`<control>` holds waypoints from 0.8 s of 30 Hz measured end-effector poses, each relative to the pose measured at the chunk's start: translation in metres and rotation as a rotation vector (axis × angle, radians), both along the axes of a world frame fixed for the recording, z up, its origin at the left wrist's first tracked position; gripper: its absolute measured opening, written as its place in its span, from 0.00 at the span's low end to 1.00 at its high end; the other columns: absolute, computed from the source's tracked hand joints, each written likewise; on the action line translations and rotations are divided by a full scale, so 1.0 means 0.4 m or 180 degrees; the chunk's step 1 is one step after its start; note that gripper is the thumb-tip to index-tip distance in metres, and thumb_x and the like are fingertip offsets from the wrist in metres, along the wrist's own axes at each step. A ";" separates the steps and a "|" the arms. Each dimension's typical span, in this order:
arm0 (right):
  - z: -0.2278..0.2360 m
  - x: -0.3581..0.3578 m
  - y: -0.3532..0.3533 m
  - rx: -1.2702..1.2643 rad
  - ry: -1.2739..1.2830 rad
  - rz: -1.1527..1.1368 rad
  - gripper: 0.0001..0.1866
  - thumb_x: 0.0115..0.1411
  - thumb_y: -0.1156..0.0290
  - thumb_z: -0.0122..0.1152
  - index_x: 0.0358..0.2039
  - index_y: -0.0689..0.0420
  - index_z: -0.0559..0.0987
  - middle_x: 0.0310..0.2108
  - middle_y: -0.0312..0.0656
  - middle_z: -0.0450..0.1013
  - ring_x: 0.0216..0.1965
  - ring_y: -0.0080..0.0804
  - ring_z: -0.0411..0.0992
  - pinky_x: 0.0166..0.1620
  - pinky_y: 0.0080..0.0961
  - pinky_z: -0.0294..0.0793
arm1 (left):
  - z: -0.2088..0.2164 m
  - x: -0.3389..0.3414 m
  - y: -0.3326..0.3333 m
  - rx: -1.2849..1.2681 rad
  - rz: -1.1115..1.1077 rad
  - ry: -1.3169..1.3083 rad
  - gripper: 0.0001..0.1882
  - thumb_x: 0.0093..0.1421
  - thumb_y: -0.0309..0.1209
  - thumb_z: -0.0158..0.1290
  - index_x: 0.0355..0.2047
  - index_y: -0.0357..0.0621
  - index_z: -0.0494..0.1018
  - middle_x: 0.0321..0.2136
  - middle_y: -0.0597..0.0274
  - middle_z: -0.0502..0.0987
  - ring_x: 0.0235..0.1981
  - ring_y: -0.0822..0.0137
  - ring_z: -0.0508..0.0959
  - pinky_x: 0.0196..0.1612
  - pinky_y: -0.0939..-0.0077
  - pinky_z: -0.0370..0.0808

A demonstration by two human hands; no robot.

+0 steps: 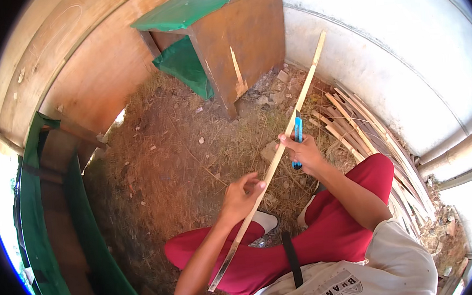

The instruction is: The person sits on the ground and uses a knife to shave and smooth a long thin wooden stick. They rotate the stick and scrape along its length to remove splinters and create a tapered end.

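A long, thin bamboo strip (282, 153) slants across my lap, from its dark lower end by my left forearm up to a pale tip near the white wall. Its kind is told from its look: flat, narrow and straw-coloured. My left hand (242, 198) pinches it around the middle with curled fingers, the thumb lying along it. Farther up, my right hand (306, 154) grips a blue utility knife (298, 133) and also touches the strip with its fingers. The knife points up, its dark tip close beside the strip.
Several split strips (367, 126) lie piled at my right along the white wall (383, 41). Ahead stands a brown wooden box (244, 41) with a green cover. A green-edged wooden bench (57, 206) runs along the left. Dry grass and stones cover the dirt floor (159, 153).
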State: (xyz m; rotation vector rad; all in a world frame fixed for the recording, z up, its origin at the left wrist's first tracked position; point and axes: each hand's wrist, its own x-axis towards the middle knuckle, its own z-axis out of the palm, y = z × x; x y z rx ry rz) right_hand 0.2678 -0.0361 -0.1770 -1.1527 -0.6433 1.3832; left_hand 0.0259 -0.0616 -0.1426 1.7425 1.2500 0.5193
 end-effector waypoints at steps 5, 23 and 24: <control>-0.010 0.034 0.024 -0.0093 -0.0004 0.0091 0.16 0.63 0.59 0.67 0.37 0.61 0.79 0.32 0.46 0.81 0.13 0.13 0.58 0.17 0.17 0.56 | -0.020 0.097 0.114 -0.0517 0.0001 -0.0421 0.08 0.63 0.26 0.57 0.39 0.34 0.80 0.24 0.57 0.80 0.25 0.71 0.79 0.31 0.75 0.76; -0.059 0.016 0.001 -0.0349 -0.0324 0.0175 0.17 0.58 0.62 0.73 0.30 0.61 0.75 0.13 0.29 0.63 0.12 0.15 0.57 0.17 0.20 0.51 | -0.008 0.026 0.385 0.1538 0.1776 0.0797 0.09 0.64 0.28 0.53 0.41 0.40 0.80 0.37 0.42 0.81 0.37 0.44 0.82 0.41 0.54 0.77; -0.069 0.025 0.002 -0.0358 -0.0335 0.0184 0.17 0.59 0.63 0.73 0.31 0.60 0.73 0.12 0.29 0.62 0.11 0.15 0.56 0.16 0.20 0.50 | 0.003 0.022 0.393 0.1315 0.1788 0.0989 0.12 0.65 0.30 0.52 0.46 0.41 0.79 0.41 0.42 0.81 0.39 0.45 0.82 0.43 0.54 0.77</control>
